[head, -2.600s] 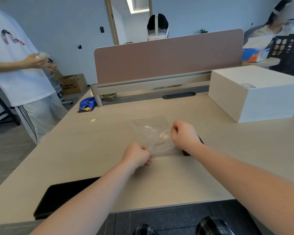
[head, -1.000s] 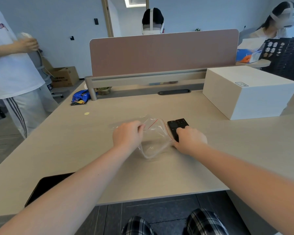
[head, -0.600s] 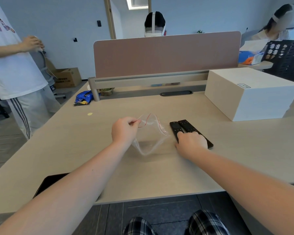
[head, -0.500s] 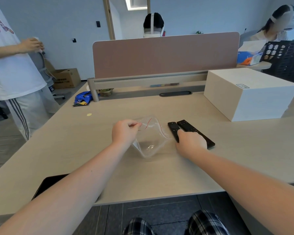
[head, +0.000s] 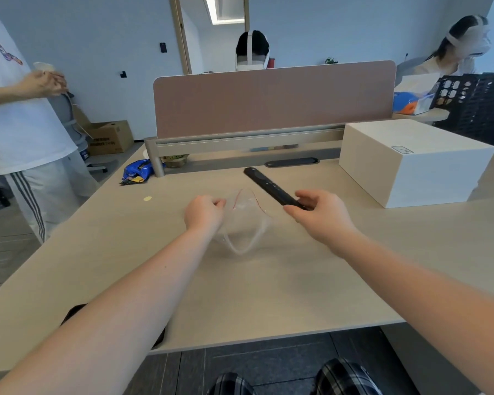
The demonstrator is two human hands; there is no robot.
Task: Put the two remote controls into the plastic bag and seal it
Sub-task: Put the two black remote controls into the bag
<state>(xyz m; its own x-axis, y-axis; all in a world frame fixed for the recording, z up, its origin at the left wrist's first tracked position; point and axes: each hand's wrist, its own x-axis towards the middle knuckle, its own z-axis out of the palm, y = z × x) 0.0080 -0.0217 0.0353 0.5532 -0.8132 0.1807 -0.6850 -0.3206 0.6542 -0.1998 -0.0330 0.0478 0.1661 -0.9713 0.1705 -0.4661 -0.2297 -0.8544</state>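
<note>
A clear plastic bag [head: 244, 223] with a red seal line hangs open over the middle of the desk. My left hand [head: 204, 213] pinches its mouth edge on the left side. My right hand [head: 322, 215] holds the near end of a long black remote control [head: 268, 188] off the table, its far end pointing away and left, just above and right of the bag's mouth. Only one black shape shows; I cannot tell whether the second remote lies under it. The table where the remotes lay is hidden by my right hand.
A large white box [head: 411, 163] stands at the right. A pink divider panel [head: 274, 101] closes the desk's far side. A blue snack packet [head: 139, 172] lies far left. A dark flat device [head: 72, 312] sits under my left forearm. A person [head: 20, 124] stands left of the desk.
My right hand has lifted the remote off the table, where it rested on both remotes before. My left hand still holds the open bag, now raised a little.
</note>
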